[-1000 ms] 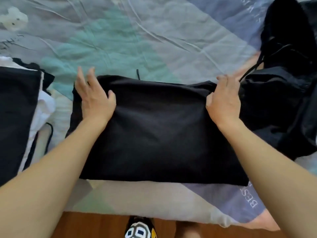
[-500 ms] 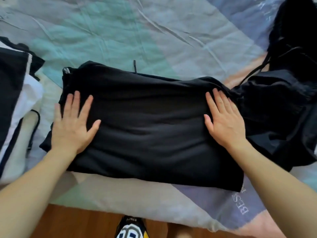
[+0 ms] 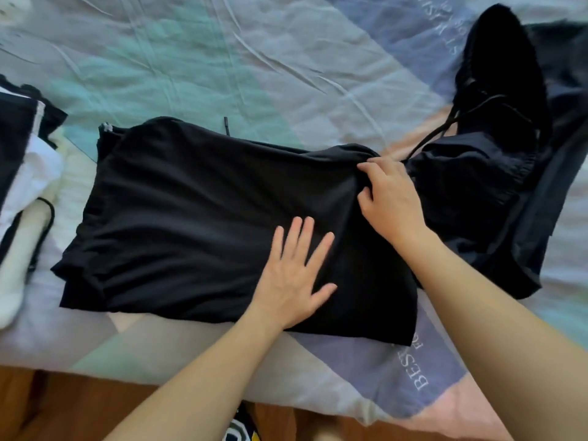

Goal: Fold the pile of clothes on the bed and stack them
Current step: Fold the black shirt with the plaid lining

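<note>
A black garment (image 3: 197, 218) lies folded into a wide rectangle near the front edge of the bed. My left hand (image 3: 294, 275) rests flat on its right half, fingers spread and straight. At the garment's upper right corner my right hand (image 3: 391, 198) has its fingers curled into the cloth and grips the edge there. A heap of unfolded black clothes (image 3: 496, 173) with a drawstring lies just right of that hand. At the far left sits a stack of folded black and white clothes (image 3: 22, 160).
The bedsheet (image 3: 222, 58) is pale, with teal, grey, lilac and pink patches, and is open behind the garment. A white sock (image 3: 16, 275) lies at the left edge. The wooden floor (image 3: 63, 405) and a patterned slipper (image 3: 238, 431) show below the bed's front edge.
My left hand has slid from the garment's left side to its right half. My right hand went from lying flat to gripping the upper right corner.
</note>
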